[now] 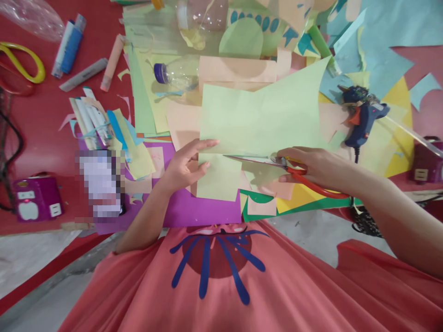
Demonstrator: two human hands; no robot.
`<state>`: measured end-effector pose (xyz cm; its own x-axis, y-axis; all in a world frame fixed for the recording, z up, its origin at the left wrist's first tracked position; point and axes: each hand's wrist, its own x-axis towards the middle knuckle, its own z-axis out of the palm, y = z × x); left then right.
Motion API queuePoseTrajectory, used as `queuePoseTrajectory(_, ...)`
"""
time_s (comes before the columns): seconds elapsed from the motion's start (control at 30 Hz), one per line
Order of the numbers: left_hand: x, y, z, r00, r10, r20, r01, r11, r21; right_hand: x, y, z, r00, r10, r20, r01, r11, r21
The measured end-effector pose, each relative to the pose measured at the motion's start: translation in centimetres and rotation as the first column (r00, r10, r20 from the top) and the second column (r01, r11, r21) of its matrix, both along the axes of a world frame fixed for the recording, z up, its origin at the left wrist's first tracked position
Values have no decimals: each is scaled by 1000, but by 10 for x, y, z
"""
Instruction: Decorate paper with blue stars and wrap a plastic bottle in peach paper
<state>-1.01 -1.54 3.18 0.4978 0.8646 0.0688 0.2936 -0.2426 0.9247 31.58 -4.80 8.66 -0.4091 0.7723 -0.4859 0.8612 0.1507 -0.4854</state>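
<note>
My right hand (304, 163) is closed round the handles of a pair of scissors (256, 160) with red and yellow grips. The blades point left and lie along a cut in a sheet of pale green paper (263, 115). Below the cut hangs a squarish flap (219, 177), which seems still joined at its left end. My left hand (188, 163) pinches the sheet's left edge near the blade tips, fingers above the cut and thumb on the flap. Purple paper (204, 212) lies beneath.
A blue glue gun (363, 120) lies to the right. Behind the sheet are a clear bottle with a purple cap (160, 73) and paper scraps. Leftward are markers (92, 115), a pixelated phone (102, 184), a purple socket box (38, 198) and yellow-handled scissors (38, 64).
</note>
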Motion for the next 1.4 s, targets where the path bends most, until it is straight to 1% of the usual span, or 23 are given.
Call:
queuePoseTrajectory(0.3, -1, 0, 0, 1000, 10, -22, -10, 1000, -3, 0, 0, 1, 1000, 5, -2, -5, 997, 73)
queuePoseTrajectory(0.53, -2, 0, -2, 1000, 0, -18, 1, 1000, 15, 2, 1, 0, 1000, 5, 23, -7, 998, 68)
queuePoseTrajectory(0.67, -2, 1, -3, 1000, -10, 6, 10, 1000, 27, 1, 3, 4, 998, 4, 68, -7, 999, 50)
queuePoseTrajectory(0.83, -2, 1, -2, 1000, 2, -11, -2, 1000, 1, -3, 4, 8, 994, 19, 111, -26, 998, 64)
queuePoseTrajectory(1.13, -2, 0, -5, 999, -32, -22, 34, 997, 68, -6, 4, 8, 994, 94, 55, -98, 992, 81)
queuePoseTrajectory(1.27, -1, 0, -5, 998, -54, -8, 55, 994, 94, -8, 4, 5, 993, 97, 65, -102, 991, 83)
queuePoseTrajectory(1.4, 0, -1, -2, 998, -52, -36, 55, 995, 83, -11, 5, 4, 994, 94, 55, -98, 993, 61)
